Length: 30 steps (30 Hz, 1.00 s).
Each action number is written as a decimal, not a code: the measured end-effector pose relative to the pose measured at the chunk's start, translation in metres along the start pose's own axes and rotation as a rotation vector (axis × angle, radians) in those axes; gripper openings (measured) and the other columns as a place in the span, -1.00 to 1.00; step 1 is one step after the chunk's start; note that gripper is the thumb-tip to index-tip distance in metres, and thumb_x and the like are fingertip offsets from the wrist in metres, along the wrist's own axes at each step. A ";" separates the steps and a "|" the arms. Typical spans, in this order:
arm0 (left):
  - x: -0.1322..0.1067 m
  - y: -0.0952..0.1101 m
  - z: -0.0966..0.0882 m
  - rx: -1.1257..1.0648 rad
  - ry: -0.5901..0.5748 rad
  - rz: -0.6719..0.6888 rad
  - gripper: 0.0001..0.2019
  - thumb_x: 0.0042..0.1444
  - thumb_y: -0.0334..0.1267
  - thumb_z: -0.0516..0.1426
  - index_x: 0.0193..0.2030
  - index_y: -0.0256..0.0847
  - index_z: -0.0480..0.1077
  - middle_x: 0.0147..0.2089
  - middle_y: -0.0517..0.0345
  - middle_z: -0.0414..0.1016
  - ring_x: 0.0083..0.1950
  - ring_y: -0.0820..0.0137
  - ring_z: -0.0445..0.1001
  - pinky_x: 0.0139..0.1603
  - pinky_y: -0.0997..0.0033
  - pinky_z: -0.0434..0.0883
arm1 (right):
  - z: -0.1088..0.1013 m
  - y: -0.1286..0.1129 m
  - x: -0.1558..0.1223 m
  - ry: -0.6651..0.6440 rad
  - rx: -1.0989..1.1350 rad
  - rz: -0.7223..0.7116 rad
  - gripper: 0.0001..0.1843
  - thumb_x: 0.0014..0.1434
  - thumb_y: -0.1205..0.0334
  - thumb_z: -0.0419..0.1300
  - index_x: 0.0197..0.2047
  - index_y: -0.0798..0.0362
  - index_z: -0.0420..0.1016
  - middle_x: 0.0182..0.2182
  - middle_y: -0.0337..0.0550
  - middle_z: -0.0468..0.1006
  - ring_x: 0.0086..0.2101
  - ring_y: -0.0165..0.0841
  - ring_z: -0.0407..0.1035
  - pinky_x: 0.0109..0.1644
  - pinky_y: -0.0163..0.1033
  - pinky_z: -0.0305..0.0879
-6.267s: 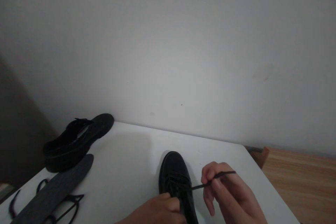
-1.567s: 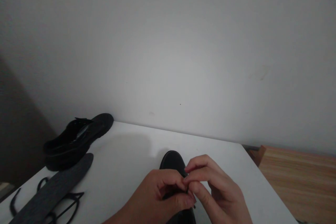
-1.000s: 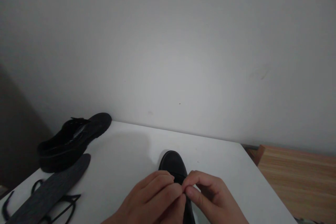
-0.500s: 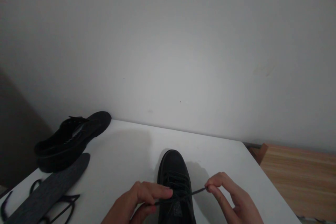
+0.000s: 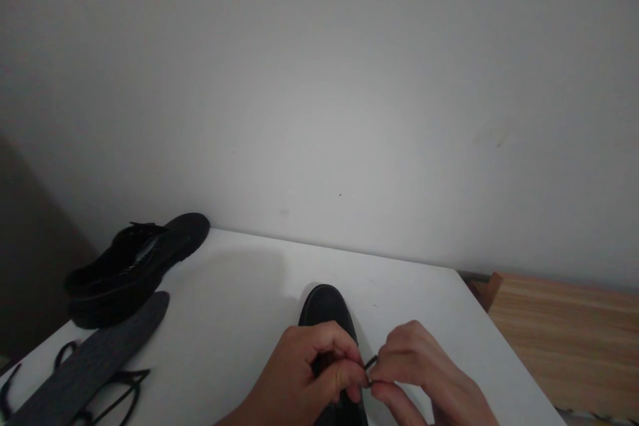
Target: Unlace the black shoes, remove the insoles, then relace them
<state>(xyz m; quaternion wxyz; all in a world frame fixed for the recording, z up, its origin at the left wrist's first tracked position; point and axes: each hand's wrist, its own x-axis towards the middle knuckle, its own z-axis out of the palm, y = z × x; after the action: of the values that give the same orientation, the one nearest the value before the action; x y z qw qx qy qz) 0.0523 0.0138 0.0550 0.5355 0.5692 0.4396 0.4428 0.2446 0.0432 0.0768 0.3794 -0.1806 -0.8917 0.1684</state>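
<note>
A black shoe (image 5: 324,303) stands on the white table (image 5: 239,306), toe pointing away from me. Both my hands are over its lacing, low in the picture. My left hand (image 5: 304,379) is closed in a pinch on the black shoelace (image 5: 370,363). My right hand (image 5: 424,376) is closed too, its thumb and forefinger meeting the left hand's at the same bit of lace. Only a short piece of lace shows between the fingers; most of the shoe is hidden under my hands.
A second black shoe (image 5: 134,266) lies at the table's far left by the wall. A grey insole (image 5: 94,366) lies in front of it, over a loose black lace (image 5: 120,393). A wooden surface (image 5: 564,339) adjoins the table on the right.
Half a second ago my hands were apart, stretching the lace across the shoe. Now they have come together over the shoe, fingertips touching around the lace.
</note>
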 end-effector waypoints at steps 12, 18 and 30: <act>-0.008 0.009 -0.002 0.194 0.023 0.136 -0.90 -0.02 -0.37 0.25 -0.53 -0.21 0.50 -0.55 0.32 0.43 -0.47 0.52 0.34 -0.41 0.59 0.21 | 0.010 0.000 0.007 0.043 0.278 0.203 -0.87 0.27 0.34 0.19 -0.16 -0.09 0.50 -0.27 -0.18 0.50 -0.25 -0.39 0.44 -0.20 -0.36 0.40; -0.007 0.001 -0.002 0.335 -0.049 0.181 -0.90 0.03 -0.37 0.26 -0.45 -0.23 0.43 -0.50 0.31 0.44 -0.46 0.50 0.35 -0.42 0.58 0.21 | 0.009 0.001 0.004 0.019 0.362 0.327 -0.92 0.26 0.24 0.23 -0.30 -0.06 0.51 -0.41 -0.26 0.49 -0.38 -0.43 0.40 -0.29 -0.39 0.32; -0.006 -0.018 -0.003 0.664 0.222 0.802 -0.82 0.11 -0.52 0.06 -0.26 -0.15 0.35 -0.44 0.26 0.49 -0.33 0.41 0.40 -0.09 0.34 0.30 | 0.016 0.006 -0.011 0.101 0.501 0.660 -0.75 0.30 0.08 0.14 -0.39 0.00 0.42 -0.45 -0.26 0.38 -0.42 -0.41 0.34 -0.30 -0.38 0.31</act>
<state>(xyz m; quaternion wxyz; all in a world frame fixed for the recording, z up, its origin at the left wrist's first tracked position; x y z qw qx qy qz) 0.0473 0.0092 0.0367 0.0654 0.7813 0.3579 0.5072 0.2412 0.0406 0.0567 0.3806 -0.3669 -0.6977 0.4835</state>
